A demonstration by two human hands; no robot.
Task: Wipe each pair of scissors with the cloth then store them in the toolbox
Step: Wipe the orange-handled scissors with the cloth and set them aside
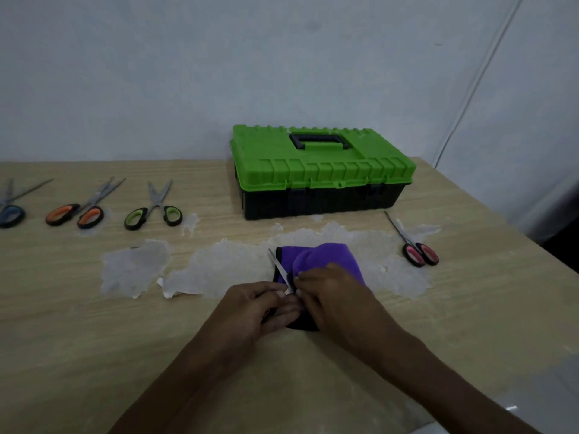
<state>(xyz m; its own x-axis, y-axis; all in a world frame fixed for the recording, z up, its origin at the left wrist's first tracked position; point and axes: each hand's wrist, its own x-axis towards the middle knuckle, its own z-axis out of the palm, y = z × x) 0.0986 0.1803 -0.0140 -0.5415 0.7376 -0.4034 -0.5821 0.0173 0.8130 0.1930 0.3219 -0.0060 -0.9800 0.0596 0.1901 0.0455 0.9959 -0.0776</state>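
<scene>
My left hand [257,308] grips the handle end of a pair of scissors whose blade [279,270] points up and away. My right hand [329,292] holds the purple cloth [322,256] against the blade near the handle. The handles are hidden under my fingers. The green-lidded toolbox [319,173] stands shut at the back of the table. Green-handled scissors [155,211], orange-handled scissors [78,213] and blue-handled scissors [11,211] lie in a row at the left. Pink-handled scissors [418,250] lie at the right.
The wooden table [94,324] has patches of torn whitish film [134,270] across its middle. A pale wall rises behind the table. The table's right edge runs diagonally down past the pink scissors.
</scene>
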